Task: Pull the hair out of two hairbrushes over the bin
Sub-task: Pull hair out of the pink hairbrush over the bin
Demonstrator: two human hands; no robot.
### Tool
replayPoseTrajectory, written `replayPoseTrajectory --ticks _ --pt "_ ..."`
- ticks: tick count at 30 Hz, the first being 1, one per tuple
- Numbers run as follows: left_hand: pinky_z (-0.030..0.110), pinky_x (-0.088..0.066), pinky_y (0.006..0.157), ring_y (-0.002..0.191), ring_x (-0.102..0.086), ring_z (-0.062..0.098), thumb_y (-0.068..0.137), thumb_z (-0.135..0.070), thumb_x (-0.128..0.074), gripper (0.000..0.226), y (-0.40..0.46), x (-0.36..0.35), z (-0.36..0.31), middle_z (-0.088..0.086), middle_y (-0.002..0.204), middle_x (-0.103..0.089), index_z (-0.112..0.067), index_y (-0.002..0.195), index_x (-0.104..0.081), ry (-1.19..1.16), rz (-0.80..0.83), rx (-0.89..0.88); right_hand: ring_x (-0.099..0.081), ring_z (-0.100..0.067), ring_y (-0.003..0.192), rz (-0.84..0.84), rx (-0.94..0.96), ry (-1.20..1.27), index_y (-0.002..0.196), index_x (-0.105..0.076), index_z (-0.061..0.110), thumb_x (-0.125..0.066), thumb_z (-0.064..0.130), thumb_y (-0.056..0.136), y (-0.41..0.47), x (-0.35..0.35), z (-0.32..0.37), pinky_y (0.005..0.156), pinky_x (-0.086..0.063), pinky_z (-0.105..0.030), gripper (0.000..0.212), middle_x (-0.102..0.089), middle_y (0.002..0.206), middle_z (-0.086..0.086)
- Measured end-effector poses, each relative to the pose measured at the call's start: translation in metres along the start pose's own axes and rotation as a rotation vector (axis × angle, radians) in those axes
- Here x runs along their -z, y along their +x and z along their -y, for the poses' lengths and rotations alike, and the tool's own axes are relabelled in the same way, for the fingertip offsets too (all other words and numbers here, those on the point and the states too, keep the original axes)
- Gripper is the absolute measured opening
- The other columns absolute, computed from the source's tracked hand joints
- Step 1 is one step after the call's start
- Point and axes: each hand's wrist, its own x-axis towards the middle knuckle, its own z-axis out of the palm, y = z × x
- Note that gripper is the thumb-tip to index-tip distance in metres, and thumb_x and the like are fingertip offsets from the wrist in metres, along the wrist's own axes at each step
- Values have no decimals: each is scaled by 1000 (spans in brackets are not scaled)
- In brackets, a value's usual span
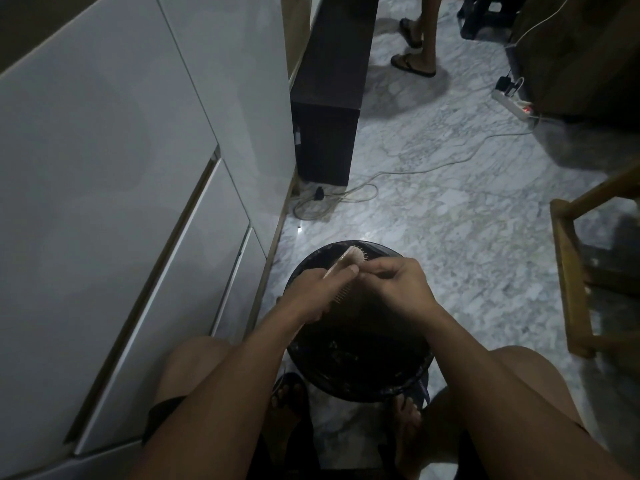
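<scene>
Hairbrush [346,268] held over the bin [360,372], bristles facing the person's right. Left hand [311,292] grips it round the handle and lower body, thumb lying along the upper edge. Right hand [398,282] is curled, fingertips drawn together at the bristle face just below the rounded head; it appears to be pinching hair, though no strand can be made out in this dim light.

Step in hand, by judgement: stripping hair from one brush. Only this brush is in view, so which of the two it is cannot be told. Next move calls for a firm hold by the left hand while the right draws its pinch away from the bristles and lets go above the bin opening, not the floor [450,209].

Bin: round, dark, fitted with a black liner folded over the rim, standing on the marble floor between the person's feet. Interior is dark; some pale flecks show near the bottom, contents otherwise not identifiable.

Surroundings: white cabinet fronts [121,202] to the left, loose cable [433,164] and a power strip [514,103] across the floor, a second person's feet [414,46] at top.
</scene>
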Motion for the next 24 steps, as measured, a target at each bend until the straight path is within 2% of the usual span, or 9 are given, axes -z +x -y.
replayPoseTrajectory --ticks 2,5,8,12,14,16,19,22,24 --pt "26 -41 51 64 -59 20 85 -65 -51 51 0 2 1 2 70 -62 -17 87 -68 58 -48 -45 -71 -20 76 6 -10 -24 93 -77 -1 -73 4 81 0 0 0 73 -58 -31 13 -76 85 -15" --pt "33 -45 62 64 -60 22 93 -57 -46 49 3 3 1 0 64 -61 -17 74 -67 135 -113 -106 -68 -15 66 -109 -37 -122 78 -78 8 -76 11 80 7 3 -5 67 -55 -29 5 -74 70 -6" --pt "35 -46 65 69 -62 26 91 -56 -46 46 8 4 3 0 64 -61 -22 62 -58 201 -193 -122 -69 -15 71 -220 -61 -203 70 -77 16 -77 19 77 13 7 -8 71 -56 -31 8 -73 69 1" --pt "37 -48 69 79 -63 30 87 -61 -40 48 13 7 6 7 78 -66 -22 66 -57 245 -283 -115 -69 -15 77 -285 -91 -209 71 -76 17 -74 23 77 16 12 -9 78 -58 -35 9 -74 73 0" --pt "36 -46 66 79 -63 29 83 -65 -37 50 12 7 8 6 78 -65 -23 65 -56 263 -285 -126 -69 -17 78 -304 -111 -195 70 -75 18 -73 22 76 17 13 -10 79 -58 -37 8 -73 71 -1" --pt "31 -39 59 75 -60 26 86 -65 -37 50 10 5 8 0 71 -60 -24 61 -53 302 -280 -131 -69 -19 82 -266 -99 -140 73 -74 19 -73 17 76 16 11 -8 79 -57 -34 3 -72 75 1" --pt "31 -43 61 76 -62 25 89 -62 -40 48 9 1 9 -2 73 -62 -23 66 -57 377 -270 -138 -68 -16 84 -122 6 -52 98 -70 13 -77 7 76 9 5 -4 73 -54 -17 23 -70 87 -4" --pt "41 -54 77 81 -65 24 83 -68 -37 49 9 -2 11 -1 83 -68 -27 76 -62 392 -221 -140 -72 -12 85 -9 108 -105 109 -71 16 -77 7 77 3 -2 -4 77 -57 -21 33 -74 91 -3" --pt "45 -55 78 79 -65 24 77 -71 -36 48 8 -5 11 -2 80 -67 -30 72 -61 400 -200 -133 -72 -6 84 -19 119 -176 100 -76 18 -74 8 80 4 -4 -8 79 -55 -22 23 -76 88 3"
